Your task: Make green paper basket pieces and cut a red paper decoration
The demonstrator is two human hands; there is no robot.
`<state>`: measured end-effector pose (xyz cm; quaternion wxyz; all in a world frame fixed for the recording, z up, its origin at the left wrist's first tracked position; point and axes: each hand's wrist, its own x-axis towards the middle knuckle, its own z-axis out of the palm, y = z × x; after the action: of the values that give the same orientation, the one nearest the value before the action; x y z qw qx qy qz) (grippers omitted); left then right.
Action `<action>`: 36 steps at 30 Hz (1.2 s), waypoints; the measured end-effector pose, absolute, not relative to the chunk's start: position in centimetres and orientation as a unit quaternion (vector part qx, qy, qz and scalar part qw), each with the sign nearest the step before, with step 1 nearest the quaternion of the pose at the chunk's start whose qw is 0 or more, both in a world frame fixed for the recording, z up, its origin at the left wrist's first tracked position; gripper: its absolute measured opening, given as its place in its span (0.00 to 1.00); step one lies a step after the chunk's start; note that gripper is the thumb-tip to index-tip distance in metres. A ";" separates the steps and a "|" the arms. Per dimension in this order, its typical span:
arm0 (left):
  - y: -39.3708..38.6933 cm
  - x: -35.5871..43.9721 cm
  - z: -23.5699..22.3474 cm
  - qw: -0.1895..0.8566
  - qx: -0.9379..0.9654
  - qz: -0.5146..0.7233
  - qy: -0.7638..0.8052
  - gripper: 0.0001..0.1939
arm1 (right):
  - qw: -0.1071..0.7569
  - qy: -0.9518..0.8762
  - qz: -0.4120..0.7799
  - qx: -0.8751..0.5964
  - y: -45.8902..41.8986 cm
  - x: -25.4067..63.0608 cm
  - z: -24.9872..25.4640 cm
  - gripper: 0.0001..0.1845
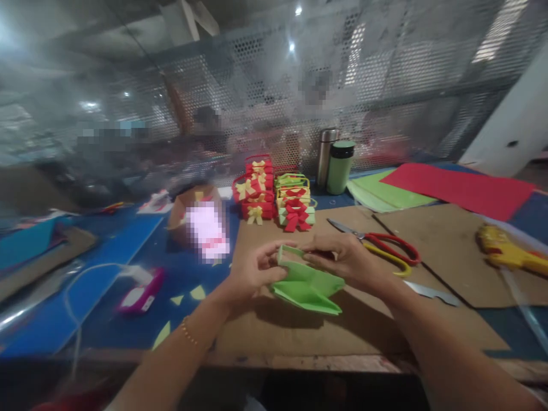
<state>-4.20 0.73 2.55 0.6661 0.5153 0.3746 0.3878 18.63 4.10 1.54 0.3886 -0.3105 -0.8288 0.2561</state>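
A folded piece of light green paper point(306, 282) with an open, box-like top is held a little above the brown cardboard sheet point(269, 337). My left hand point(261, 268) pinches its left side, the thumb lying along the front. Fingers of my right hand point(342, 260) are closed on its upper right edge. Just right of my right hand lie scissors point(394, 248) with red and yellow handles, blades pointing to the far left. A flat metal blade point(432, 293) rests below them on the cardboard.
Small red gift boxes with yellow bows point(258, 194) and green ones with red bows point(296, 208) are stacked behind. Farther back stand a green bottle point(340, 171) and a steel flask point(324, 154). A yellow glue gun point(509, 254) lies right; a lit phone point(208, 231) and pink device point(140, 292), left.
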 end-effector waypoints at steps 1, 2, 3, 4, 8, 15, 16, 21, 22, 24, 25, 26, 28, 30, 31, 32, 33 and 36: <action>0.7 -4.2 2.5 0.669 0.511 0.387 0.376 0.28 | 0.385 -0.829 0.260 -0.313 4.0 18.5 1.7 0.17; 0.7 -4.2 2.4 0.670 0.508 0.389 0.376 0.27 | 0.382 -0.828 0.264 -0.315 4.0 18.4 1.8 0.18; 0.8 -4.3 2.3 0.671 0.506 0.390 0.376 0.26 | 0.379 -0.827 0.269 -0.318 3.9 18.3 1.8 0.18; 0.9 -4.3 2.2 0.672 0.503 0.393 0.375 0.25 | 0.378 -0.825 0.274 -0.320 3.9 18.3 1.9 0.19; 2.1 -4.6 2.0 0.664 0.474 0.440 0.374 0.24 | 0.442 -0.786 0.255 -0.350 4.5 18.8 2.0 0.21; 4.0 -5.3 2.2 0.636 0.410 0.524 0.390 0.25 | 0.503 -0.711 0.279 -0.404 6.3 19.8 0.8 0.22; 4.1 -5.3 2.1 0.635 0.405 0.527 0.393 0.26 | 0.490 -0.716 0.314 -0.386 6.4 19.7 0.5 0.25; 4.1 -5.2 1.9 0.613 0.381 0.556 0.413 0.32 | 0.433 -0.714 0.448 -0.318 5.8 18.6 -0.2 0.46; 4.0 -5.2 1.9 0.609 0.376 0.560 0.416 0.34 | 0.429 -0.708 0.458 -0.323 5.7 18.4 -0.2 0.48; 3.9 -5.1 1.9 0.610 0.374 0.561 0.417 0.37 | 0.432 -0.691 0.470 -0.338 5.6 18.1 -0.2 0.48; 3.9 -5.1 1.9 0.613 0.376 0.557 0.416 0.38 | 0.437 -0.682 0.475 -0.345 5.6 18.0 -0.2 0.46; 3.8 -5.1 1.9 0.618 0.379 0.550 0.414 0.38 | 0.442 -0.673 0.480 -0.349 5.6 17.8 -0.3 0.45; 3.8 -5.1 1.9 0.624 0.384 0.545 0.407 0.35 | 0.454 -0.656 0.488 -0.353 5.8 17.6 -0.5 0.42; 3.8 -5.0 1.8 0.627 0.388 0.550 0.392 0.30 | 0.467 -0.643 0.486 -0.363 6.0 17.5 -0.7 0.41; 3.7 -5.0 1.8 0.629 0.393 0.551 0.383 0.29 | 0.473 -0.637 0.480 -0.375 6.1 17.5 -0.7 0.41; 3.7 -4.9 1.7 0.632 0.400 0.548 0.375 0.30 | 0.476 -0.633 0.472 -0.387 6.2 17.5 -0.8 0.40; 3.6 -4.8 1.6 0.633 0.410 0.541 0.372 0.33 | 0.479 -0.630 0.464 -0.398 6.2 17.5 -0.8 0.39; 3.3 -4.5 1.2 0.622 0.428 0.524 0.394 0.48 | 0.483 -0.630 0.456 -0.403 6.2 17.3 -0.7 0.38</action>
<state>-4.54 3.30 1.22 0.6222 0.4277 0.3936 0.5245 17.28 6.17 -0.74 0.4827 -0.4030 -0.6299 0.4559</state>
